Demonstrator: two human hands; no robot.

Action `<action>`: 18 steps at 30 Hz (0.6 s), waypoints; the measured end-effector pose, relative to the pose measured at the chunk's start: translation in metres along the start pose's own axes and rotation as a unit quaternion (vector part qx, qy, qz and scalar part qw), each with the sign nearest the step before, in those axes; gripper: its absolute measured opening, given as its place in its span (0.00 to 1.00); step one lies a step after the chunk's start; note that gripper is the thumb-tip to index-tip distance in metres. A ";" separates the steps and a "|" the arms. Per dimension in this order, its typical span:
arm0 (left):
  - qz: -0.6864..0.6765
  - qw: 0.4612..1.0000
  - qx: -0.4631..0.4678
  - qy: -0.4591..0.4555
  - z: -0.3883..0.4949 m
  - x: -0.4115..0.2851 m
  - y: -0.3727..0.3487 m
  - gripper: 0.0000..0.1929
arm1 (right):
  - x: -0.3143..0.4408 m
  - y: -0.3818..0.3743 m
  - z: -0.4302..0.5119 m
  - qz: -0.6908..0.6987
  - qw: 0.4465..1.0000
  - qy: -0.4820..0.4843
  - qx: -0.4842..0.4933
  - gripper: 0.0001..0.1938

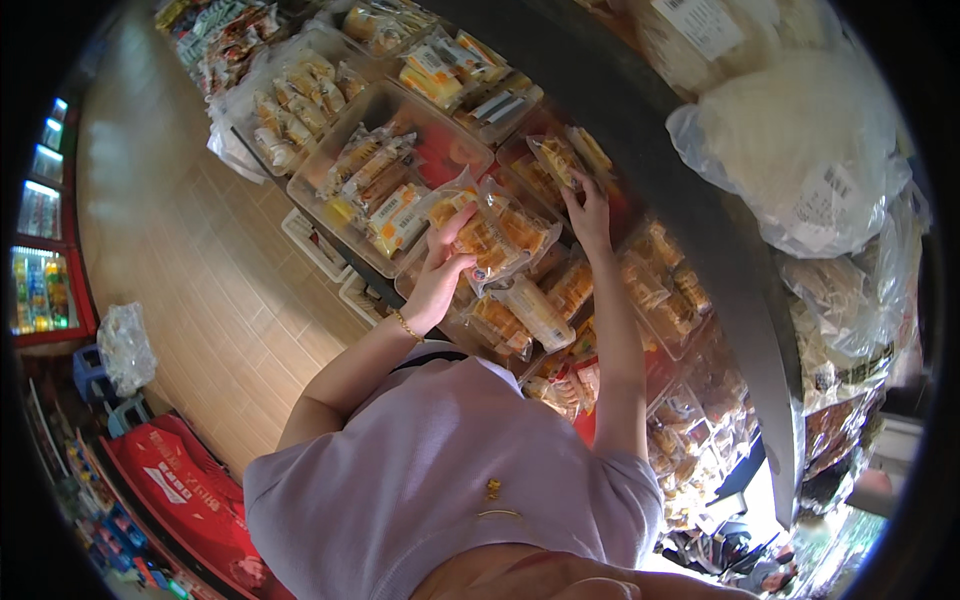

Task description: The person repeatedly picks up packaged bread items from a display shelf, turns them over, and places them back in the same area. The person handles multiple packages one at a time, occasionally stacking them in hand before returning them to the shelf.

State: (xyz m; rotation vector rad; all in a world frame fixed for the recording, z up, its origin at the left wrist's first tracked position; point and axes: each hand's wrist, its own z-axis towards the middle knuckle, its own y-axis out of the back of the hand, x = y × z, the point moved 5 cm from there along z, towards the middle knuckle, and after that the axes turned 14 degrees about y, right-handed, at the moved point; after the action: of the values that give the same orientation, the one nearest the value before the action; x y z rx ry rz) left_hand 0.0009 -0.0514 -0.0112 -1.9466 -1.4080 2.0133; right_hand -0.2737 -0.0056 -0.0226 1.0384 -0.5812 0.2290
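My left hand (pixel 442 274) grips a clear-wrapped golden pastry pack (pixel 484 236), thumb over its near edge. Another wrapped pastry (pixel 521 225) lies against its right side; whether my fingers hold this one too is hidden. Farther right, my right hand (pixel 589 214) pinches the near end of a wrapped pastry (pixel 553 156) at a clear plastic bin (pixel 517 135). Below my left hand, a pale wrapped roll (pixel 534 311) rests on other wrapped pastries (pixel 499 322).
A clear bin (pixel 469 139) on the left holds wrapped bread (pixel 375 161). Several more packets (pixel 664 274) fill bins to the right. A dark ledge (pixel 660 127) runs behind, with large plastic bags (pixel 795 142) beyond. White baskets (pixel 315 240) stand by the tiled floor (pixel 225 262).
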 end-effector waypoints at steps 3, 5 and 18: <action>0.012 0.999 0.040 0.014 0.007 0.009 -0.026 0.32 | 0.070 0.004 -0.036 0.346 0.928 -0.042 0.128 0.26; -0.033 0.991 0.129 0.016 0.008 0.012 -0.048 0.33 | 0.105 0.006 -0.059 0.370 0.900 -0.070 0.219 0.33; 0.163 0.985 -0.037 -0.032 -0.005 0.004 -0.001 0.20 | -0.060 0.049 0.055 -0.061 0.990 0.120 -0.050 0.35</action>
State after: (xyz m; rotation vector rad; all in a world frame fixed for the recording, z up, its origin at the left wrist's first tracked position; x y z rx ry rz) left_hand 0.0035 -0.0457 -0.0134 -2.2945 -1.2603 2.2000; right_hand -0.3641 -0.0234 0.0014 0.9301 -0.3067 0.2126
